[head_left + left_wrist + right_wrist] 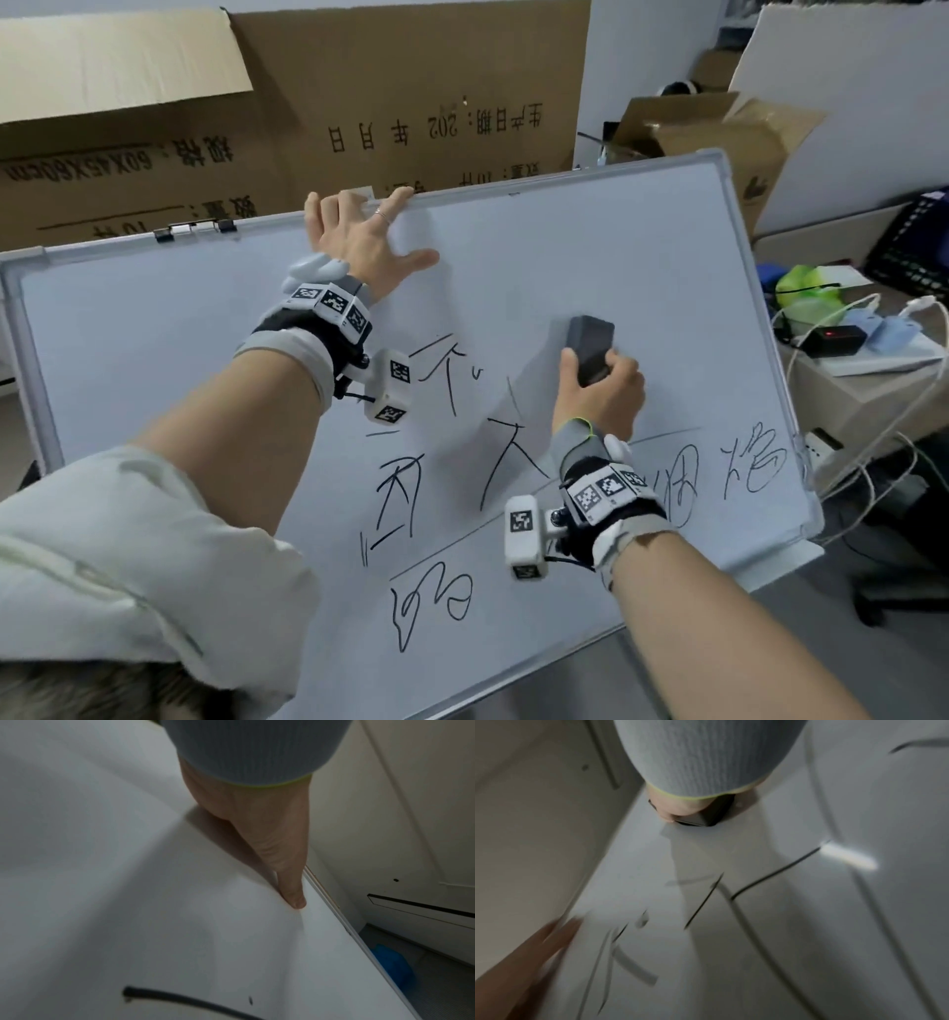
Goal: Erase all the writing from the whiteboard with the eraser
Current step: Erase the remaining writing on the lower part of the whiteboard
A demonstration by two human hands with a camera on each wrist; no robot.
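Observation:
A white whiteboard (590,257) with a metal frame leans tilted in front of me. Black handwriting (411,493) covers its lower middle and lower right. My left hand (362,234) lies flat on the upper middle, fingers hooked over the top edge; in the left wrist view its thumb (290,888) presses the board (128,882). My right hand (598,390) grips a dark grey eraser (590,347) against the board's centre, just above the writing. The right wrist view shows the eraser (706,815) under my hand (677,809), with blurred strokes (770,878) below it.
Large cardboard boxes (318,113) stand behind the board. To the right, a table (847,406) holds cables, a black adapter (834,339), a green bag (806,288) and an open box (719,133). Binder clips (195,228) sit on the board's top edge.

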